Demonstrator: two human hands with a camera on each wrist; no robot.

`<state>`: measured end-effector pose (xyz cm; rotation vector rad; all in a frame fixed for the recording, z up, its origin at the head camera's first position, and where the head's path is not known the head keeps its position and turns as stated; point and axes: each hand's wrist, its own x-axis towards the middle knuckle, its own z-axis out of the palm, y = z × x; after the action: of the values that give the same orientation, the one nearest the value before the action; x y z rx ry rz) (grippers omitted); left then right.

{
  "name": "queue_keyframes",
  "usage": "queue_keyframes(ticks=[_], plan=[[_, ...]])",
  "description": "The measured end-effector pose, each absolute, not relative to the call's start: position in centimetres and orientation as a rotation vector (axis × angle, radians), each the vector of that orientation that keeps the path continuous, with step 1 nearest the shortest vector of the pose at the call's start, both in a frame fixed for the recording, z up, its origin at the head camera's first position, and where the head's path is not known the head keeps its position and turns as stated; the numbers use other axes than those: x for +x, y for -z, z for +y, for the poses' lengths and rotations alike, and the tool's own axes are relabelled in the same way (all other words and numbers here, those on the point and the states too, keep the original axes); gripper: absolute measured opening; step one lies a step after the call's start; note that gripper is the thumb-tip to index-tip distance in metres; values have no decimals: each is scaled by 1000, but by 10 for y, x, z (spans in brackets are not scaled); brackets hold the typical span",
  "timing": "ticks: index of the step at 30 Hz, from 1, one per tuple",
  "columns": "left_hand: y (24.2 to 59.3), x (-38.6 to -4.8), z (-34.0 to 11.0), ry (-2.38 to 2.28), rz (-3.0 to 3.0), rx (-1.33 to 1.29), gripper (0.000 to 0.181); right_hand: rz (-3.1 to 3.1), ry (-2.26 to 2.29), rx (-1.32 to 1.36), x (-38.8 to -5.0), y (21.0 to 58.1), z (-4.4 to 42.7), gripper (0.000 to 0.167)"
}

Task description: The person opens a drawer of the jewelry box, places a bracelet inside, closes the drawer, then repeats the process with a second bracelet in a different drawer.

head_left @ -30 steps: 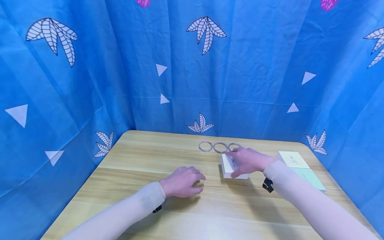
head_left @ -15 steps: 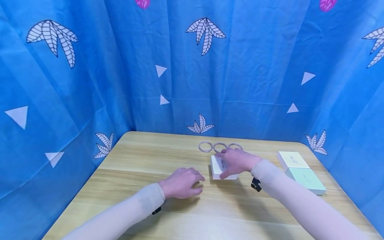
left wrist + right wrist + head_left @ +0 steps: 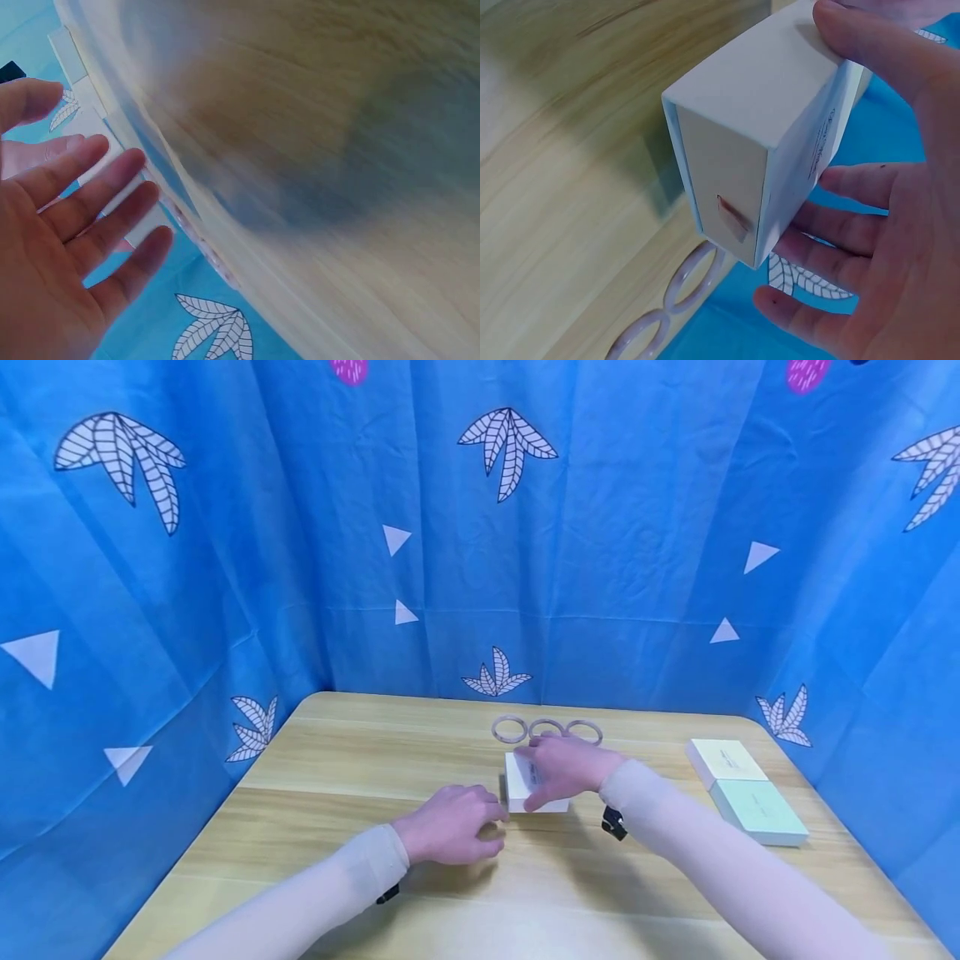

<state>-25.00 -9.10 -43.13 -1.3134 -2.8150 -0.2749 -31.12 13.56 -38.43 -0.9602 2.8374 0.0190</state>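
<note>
In the head view my right hand (image 3: 566,767) spans a small white box (image 3: 522,787), thumb on its near side and fingers over toward its far side. Up close, the right wrist view shows this box (image 3: 720,120) with printed lettering on one face and a pinkish ribbon tab (image 3: 733,217) on its end. Whether it is sliding on the table or held slightly above, I cannot tell. My left hand (image 3: 452,827) hovers low just left of the box, fingers loosely bent with nothing in them; its palm and spread fingers show in the left wrist view.
Three pale purple bangles (image 3: 510,729) lie in a row behind the box, near the table's back edge. A cream box (image 3: 727,760) and a light green box (image 3: 759,810) sit touching at the right of the wooden table (image 3: 352,760). Blue curtain (image 3: 615,527) surrounds the table.
The right hand has carried the white box leftward, closer to the left hand. The left hand has stayed almost in place. The other boxes and the bangles have not moved.
</note>
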Motion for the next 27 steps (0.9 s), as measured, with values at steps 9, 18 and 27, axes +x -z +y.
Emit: queue_keyframes(ticks=[9, 18, 27], plan=[[426, -247, -92, 358, -2765, -1312, 31, 2849, -59, -1056, -316, 389, 120, 81], [426, -248, -93, 406, -2653, -1335, 24, 2825, -42, -1059, -318, 393, 106, 80], [426, -250, -96, 502, -2471, -1329, 15, 2852, -112, -1102, -321, 401, 90, 60]])
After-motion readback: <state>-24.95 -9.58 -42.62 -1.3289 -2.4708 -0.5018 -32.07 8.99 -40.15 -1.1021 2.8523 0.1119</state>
